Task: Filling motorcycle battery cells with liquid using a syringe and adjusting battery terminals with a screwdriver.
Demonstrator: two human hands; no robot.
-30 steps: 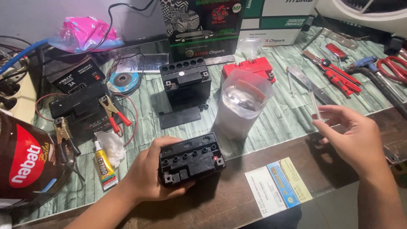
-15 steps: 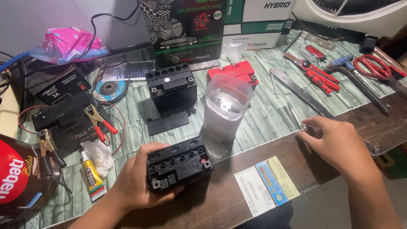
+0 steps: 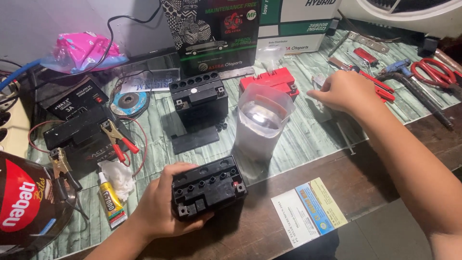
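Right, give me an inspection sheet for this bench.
Surface: green patterned mat over a dark wooden bench.
Job's things: black battery; second battery; clear plastic cup.
Clutter: glue tube, tissue, red pliers, boxes, pink bag.
Grippers: left hand holds the black battery; right hand reaches over the mat.
Cables: red clip leads on a third battery.
Surroundings: wall behind.

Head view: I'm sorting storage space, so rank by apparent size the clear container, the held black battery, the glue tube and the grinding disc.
1. clear container
2. held black battery, looks similar and sits nearer the camera, so that order is unsure
3. grinding disc
4. glue tube, close to the disc
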